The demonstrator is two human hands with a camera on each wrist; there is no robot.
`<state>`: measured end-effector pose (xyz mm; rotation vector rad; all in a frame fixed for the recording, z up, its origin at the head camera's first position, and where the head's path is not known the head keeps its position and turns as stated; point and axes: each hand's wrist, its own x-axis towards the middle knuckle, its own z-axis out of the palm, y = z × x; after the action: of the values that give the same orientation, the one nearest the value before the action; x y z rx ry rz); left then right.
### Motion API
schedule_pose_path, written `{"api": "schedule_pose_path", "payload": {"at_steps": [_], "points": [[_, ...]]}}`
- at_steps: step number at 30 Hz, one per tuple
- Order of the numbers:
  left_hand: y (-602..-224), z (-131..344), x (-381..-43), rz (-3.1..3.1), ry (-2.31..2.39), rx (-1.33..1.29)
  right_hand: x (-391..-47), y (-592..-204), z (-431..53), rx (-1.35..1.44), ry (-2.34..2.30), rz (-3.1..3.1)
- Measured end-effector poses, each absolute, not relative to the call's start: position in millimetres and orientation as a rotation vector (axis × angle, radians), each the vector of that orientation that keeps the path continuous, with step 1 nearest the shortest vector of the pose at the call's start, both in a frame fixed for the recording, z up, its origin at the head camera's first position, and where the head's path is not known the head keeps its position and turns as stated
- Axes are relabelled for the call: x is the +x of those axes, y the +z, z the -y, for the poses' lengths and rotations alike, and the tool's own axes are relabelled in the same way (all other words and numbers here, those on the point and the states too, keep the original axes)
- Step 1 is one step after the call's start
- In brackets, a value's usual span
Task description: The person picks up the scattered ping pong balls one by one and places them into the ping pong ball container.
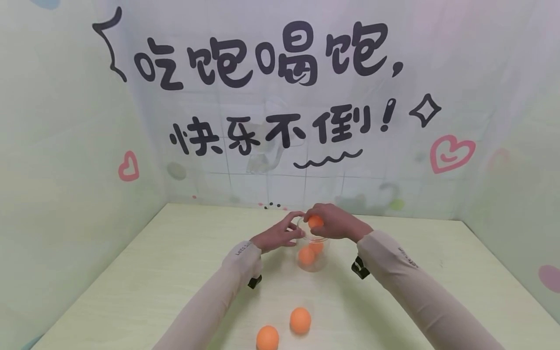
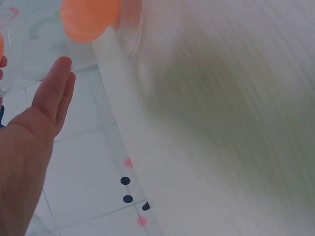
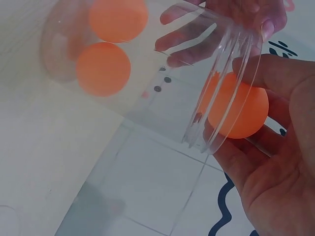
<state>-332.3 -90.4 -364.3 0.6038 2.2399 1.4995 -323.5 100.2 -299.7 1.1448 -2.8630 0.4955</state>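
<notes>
A clear plastic jar [image 1: 313,239] with a ridged neck stands on the table, orange balls [image 3: 103,69] lying at its bottom. My left hand [image 1: 276,236] holds the jar near its rim, thumb on the near side and fingers reaching round the far side. At the mouth, my right hand [image 1: 339,221] pinches another orange ball [image 3: 241,108] between thumb and fingers. That ball is partly inside the rim in the right wrist view. Only some of the left fingers [image 2: 53,91] show in the left wrist view, beside the jar.
Two loose orange balls, one farther [image 1: 300,321] and one nearer [image 1: 268,338], lie on the pale wooden table [image 1: 166,277] in front of the jar. A printed curtain [image 1: 280,189] with black lettering hangs behind the table's back edge, and more curtain encloses both sides.
</notes>
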Motion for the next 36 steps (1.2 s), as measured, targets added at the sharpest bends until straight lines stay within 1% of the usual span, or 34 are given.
{"api": "schedule_pose_path", "payload": {"at_steps": [8,36], "points": [[-363.3,91.4,-330.4,-2.247,1.492,0.589,-324.3,-302.9,-96.9,1.190,0.491,2.844],[-364.4,91.3,-331.6,-2.221,1.512,0.608,-327.3,-306.7,-93.4,1.164,0.435,2.908]]}}
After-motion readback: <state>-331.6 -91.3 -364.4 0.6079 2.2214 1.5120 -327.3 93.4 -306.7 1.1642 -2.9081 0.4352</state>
